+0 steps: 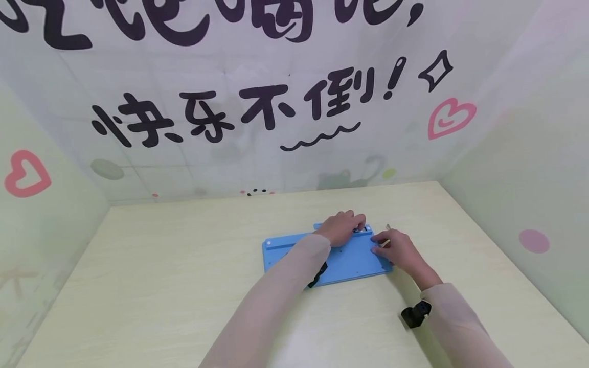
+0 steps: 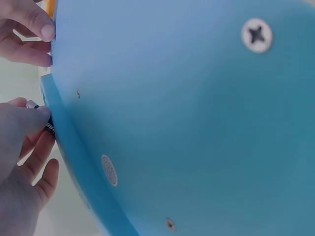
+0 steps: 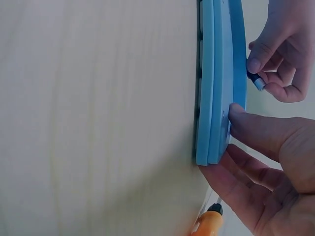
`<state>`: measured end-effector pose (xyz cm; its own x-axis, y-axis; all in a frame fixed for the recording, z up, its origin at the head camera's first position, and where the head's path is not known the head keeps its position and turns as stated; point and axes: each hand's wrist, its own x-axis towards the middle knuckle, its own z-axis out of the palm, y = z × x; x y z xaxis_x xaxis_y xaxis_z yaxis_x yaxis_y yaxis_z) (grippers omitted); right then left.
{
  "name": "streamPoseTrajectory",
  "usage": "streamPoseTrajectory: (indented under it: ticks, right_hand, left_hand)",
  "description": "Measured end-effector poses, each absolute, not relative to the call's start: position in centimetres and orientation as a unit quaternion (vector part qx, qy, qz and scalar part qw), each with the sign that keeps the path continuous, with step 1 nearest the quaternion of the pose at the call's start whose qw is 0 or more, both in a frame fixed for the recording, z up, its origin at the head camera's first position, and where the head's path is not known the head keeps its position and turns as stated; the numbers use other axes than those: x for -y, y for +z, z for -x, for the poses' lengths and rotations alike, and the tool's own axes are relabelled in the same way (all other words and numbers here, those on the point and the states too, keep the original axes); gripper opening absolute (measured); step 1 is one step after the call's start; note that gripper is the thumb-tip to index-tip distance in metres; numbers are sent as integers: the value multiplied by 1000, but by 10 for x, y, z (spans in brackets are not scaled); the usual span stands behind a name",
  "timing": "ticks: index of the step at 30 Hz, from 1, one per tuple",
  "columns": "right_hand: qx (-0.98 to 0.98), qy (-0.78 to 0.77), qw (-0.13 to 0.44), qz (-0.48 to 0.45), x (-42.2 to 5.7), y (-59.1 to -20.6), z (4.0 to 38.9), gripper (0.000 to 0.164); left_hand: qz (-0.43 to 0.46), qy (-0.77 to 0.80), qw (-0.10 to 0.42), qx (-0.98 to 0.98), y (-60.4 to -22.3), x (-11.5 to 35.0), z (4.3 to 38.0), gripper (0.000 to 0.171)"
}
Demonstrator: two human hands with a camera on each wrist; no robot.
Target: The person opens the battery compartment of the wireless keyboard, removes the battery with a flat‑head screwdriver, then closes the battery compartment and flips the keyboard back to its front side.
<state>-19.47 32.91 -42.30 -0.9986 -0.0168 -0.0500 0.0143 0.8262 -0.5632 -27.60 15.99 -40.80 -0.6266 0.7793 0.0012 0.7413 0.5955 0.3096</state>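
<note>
A blue keyboard (image 1: pixel 354 261) lies face down on the table, its screwed underside up; key edges show beneath it in the right wrist view. My left hand (image 1: pixel 341 229) is at the raised far ridge. Between thumb and fingers it pinches a small battery (image 3: pixel 257 81), dark with a silver end, against that ridge. The right hand (image 1: pixel 401 249) grips the keyboard's right end, thumb on the underside and fingers below the edge. Behind the right hand lies a screwdriver (image 3: pixel 209 222) with an orange handle, partly hidden.
The pale wooden table (image 1: pixel 161 286) extends on both sides of the keyboard. Printed walls (image 1: pixel 257 168) stand at its back and sides. Black wrist cameras (image 1: pixel 416 314) are strapped at both sleeves.
</note>
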Motion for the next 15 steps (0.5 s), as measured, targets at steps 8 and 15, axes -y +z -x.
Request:
streamPoseTrajectory:
  ticks: [8, 15]
  right_hand:
    - [-956, -294, 22, 3, -330, -427, 196, 30]
    - [-957, -288, 22, 0, -331, -427, 196, 30]
  left_hand:
    - [-437, 159, 54, -884, -418, -158, 278, 14]
    - [-442, 179, 50, -878, -420, -156, 278, 19]
